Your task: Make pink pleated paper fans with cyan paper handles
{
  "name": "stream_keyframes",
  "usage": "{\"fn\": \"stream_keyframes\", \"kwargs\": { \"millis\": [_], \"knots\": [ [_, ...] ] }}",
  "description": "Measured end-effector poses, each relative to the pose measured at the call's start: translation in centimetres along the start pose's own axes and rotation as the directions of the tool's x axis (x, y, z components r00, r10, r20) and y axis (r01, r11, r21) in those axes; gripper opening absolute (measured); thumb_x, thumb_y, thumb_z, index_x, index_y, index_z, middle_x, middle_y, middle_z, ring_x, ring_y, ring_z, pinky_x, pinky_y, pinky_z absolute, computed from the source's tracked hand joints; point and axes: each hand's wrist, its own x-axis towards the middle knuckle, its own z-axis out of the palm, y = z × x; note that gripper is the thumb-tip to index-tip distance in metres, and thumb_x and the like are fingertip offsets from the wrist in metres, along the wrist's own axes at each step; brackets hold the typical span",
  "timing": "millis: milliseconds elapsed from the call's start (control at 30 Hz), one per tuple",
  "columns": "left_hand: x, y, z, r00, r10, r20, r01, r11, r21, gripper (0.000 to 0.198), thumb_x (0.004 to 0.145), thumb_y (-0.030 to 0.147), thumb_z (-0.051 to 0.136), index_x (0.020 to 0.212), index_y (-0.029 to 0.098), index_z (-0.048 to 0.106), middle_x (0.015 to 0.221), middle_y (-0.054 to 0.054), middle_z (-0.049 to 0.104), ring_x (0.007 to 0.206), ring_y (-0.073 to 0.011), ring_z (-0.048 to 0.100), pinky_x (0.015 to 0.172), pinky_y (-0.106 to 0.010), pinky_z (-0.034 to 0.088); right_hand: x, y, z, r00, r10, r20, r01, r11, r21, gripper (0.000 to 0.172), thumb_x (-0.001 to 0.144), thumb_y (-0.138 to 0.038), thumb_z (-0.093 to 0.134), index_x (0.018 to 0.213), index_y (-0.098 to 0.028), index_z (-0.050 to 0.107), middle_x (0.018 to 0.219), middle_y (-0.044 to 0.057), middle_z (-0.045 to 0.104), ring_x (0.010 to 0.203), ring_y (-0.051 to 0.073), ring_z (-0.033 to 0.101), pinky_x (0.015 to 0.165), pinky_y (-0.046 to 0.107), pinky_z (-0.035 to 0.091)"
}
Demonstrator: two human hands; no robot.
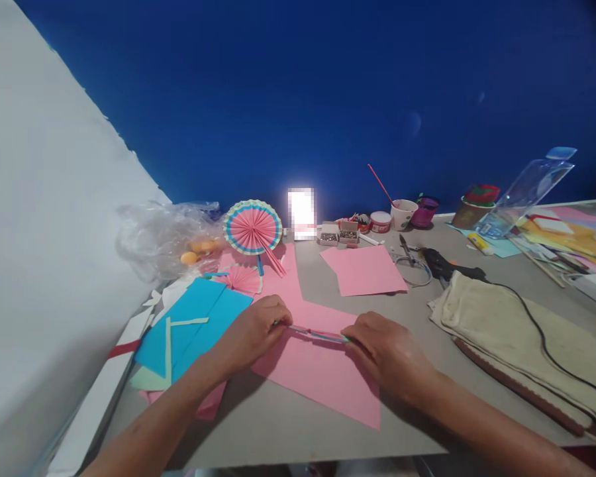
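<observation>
Between my two hands stretches a thin folded paper strip [318,334], pink with blue and pale green edges. My left hand [261,328] pinches its left end, and my right hand [385,348] grips the right end. Both sets of fingers are closed. The strip is held over a large pink paper sheet [322,387] lying on the table. Beyond my left hand, a round pleated paper fan [253,227] in pink, blue and pale green stands upright on a pink handle. A second pink pleated fan [239,279] lies flat below it, partly covered.
Blue paper [191,331] with pale green strips lies at left, near a clear plastic bag [153,238]. Another pink sheet [370,271] is behind my right hand. A black glue gun [451,265], folded cloth [516,338], cups and a plastic bottle [526,192] stand or lie right.
</observation>
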Motion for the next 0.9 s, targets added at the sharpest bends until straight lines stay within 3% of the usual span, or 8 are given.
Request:
{"fn": "stream_keyframes", "kwargs": {
  "millis": [200, 367, 600, 900],
  "knots": [
    [1.1, -1.6, 0.6, 0.997, 0.007, -0.073, -0.007, 1.0, 0.003, 0.02, 0.093, 0.013, 0.051, 0.095, 0.021, 0.069, 0.095, -0.004, 0.068, 0.092, -0.0186, 0.065, 0.082, -0.031, 0.05, 0.7, 0.4, 0.2, 0.988, 0.127, -0.088, -0.121, 0.99, 0.073, 0.017, 0.095, -0.021, 0.057, 0.089, -0.022, 0.072, 0.083, 0.004, 0.067, 0.083, 0.019, 0.059, 0.07, 0.029, 0.036],
    [1.7, -3.5, 1.7, 0.971, -0.121, -0.206, 0.098, 0.988, -0.117, 0.028, 0.086, 0.013, 0.057, 0.113, 0.019, 0.064, 0.105, -0.006, 0.071, 0.092, -0.0185, 0.069, 0.084, -0.032, 0.055, 1.7, 0.6, 0.0, 0.98, 0.198, -0.014, -0.197, 0.979, 0.055, 0.017, 0.095, -0.023, 0.057, 0.087, -0.023, 0.072, 0.084, 0.003, 0.067, 0.083, 0.019, 0.061, 0.07, 0.03, 0.037],
    [2.0, -4.3, 2.0, 0.957, -0.21, -0.199, 0.176, 0.968, -0.177, 0.024, 0.084, 0.019, 0.061, 0.107, 0.022, 0.066, 0.096, -0.003, 0.075, 0.089, -0.0198, 0.07, 0.084, -0.033, 0.055, 1.8, 1.7, 2.0, 0.974, 0.22, -0.053, -0.211, 0.968, 0.134, 0.024, 0.098, -0.026, 0.049, 0.097, -0.025, 0.073, 0.088, 0.004, 0.068, 0.084, 0.02, 0.063, 0.074, 0.031, 0.042],
    [1.7, -4.2, 2.7, 0.93, -0.299, -0.215, 0.23, 0.928, -0.294, 0.026, 0.085, 0.021, 0.061, 0.11, 0.022, 0.068, 0.096, -0.003, 0.074, 0.08, -0.0168, 0.066, 0.075, -0.03, 0.054, 1.8, 1.9, 2.5, 0.972, 0.213, -0.102, -0.198, 0.97, 0.14, 0.026, 0.099, -0.03, 0.048, 0.099, -0.026, 0.074, 0.087, 0.004, 0.068, 0.08, 0.019, 0.064, 0.07, 0.03, 0.043]
  ]
}}
